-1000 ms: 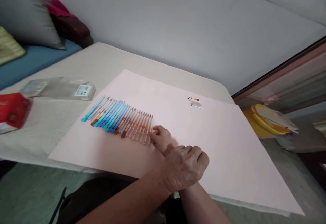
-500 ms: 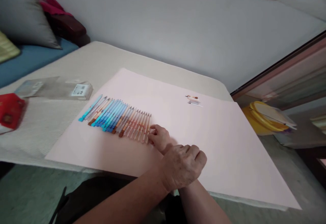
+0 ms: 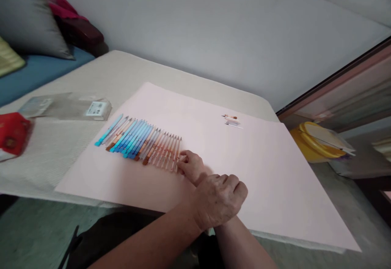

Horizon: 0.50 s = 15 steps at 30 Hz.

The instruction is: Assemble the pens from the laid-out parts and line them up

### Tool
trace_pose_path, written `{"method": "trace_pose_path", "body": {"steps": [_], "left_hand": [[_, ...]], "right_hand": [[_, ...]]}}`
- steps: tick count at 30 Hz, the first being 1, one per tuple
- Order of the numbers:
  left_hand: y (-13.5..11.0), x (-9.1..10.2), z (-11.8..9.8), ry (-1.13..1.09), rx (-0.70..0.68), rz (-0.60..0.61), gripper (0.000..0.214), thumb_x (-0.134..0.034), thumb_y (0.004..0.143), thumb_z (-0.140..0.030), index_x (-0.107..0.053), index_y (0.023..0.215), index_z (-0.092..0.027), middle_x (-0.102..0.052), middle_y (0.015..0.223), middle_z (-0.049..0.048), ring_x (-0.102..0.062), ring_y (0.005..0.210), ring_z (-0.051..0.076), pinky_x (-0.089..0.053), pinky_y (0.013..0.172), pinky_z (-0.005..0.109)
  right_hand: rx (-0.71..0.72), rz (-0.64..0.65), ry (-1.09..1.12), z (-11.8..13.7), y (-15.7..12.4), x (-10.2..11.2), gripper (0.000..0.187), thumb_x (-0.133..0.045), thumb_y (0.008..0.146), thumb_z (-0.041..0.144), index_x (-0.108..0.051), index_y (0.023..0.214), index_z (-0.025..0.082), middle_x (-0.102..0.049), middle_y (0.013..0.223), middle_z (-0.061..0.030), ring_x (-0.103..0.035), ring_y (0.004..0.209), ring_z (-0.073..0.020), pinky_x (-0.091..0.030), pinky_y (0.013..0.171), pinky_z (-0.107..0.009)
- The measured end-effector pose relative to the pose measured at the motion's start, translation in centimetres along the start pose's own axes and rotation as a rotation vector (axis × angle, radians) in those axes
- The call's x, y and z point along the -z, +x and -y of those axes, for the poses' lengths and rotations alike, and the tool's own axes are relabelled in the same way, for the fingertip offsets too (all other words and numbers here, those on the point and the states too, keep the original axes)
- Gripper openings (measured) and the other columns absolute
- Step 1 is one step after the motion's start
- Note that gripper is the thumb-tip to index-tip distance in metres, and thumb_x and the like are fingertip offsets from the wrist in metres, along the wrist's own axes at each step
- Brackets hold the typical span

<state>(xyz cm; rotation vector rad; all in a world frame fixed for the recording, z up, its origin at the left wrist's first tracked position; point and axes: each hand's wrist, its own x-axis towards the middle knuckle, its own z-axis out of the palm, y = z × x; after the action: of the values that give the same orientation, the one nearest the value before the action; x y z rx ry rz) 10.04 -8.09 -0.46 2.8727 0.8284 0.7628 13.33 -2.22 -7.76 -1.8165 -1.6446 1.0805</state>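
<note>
My arms are crossed. My right hand is at the right end of a long row of pens, thumb and bent fingers closed at the last slim clear-and-orange pen. Its fingertips are partly hidden. My left hand is closed in a loose fist over my right wrist; its palm side is hidden, so whatever is inside does not show. The row runs from light blue pens at the left, through brown and orange ones, to pale clear ones. They lie side by side, points facing away from me.
A pale pink sheet covers much of the cream-covered table. A few loose pens lie toward its back. At the left are clear plastic packaging and a red object. A yellow bucket stands off the right side.
</note>
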Motion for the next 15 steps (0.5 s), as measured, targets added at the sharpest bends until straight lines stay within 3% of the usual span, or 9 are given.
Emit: {"method": "trace_pose_path", "body": {"steps": [15], "left_hand": [[0.17,0.02,-0.06,0.008,0.012,0.048,0.016,-0.034,0.087,-0.010,-0.050,0.085,-0.015,-0.052,0.077,0.0038,-0.048,0.063,0.013,-0.041,0.055,0.029]], "right_hand": [[0.013,0.020,-0.024,0.30,-0.12,0.36,0.028,-0.053,0.069,0.011,-0.063,0.094,0.017,-0.061,0.056,0.0044,-0.056,0.053,-0.0091,-0.043,0.055,-0.019]]}}
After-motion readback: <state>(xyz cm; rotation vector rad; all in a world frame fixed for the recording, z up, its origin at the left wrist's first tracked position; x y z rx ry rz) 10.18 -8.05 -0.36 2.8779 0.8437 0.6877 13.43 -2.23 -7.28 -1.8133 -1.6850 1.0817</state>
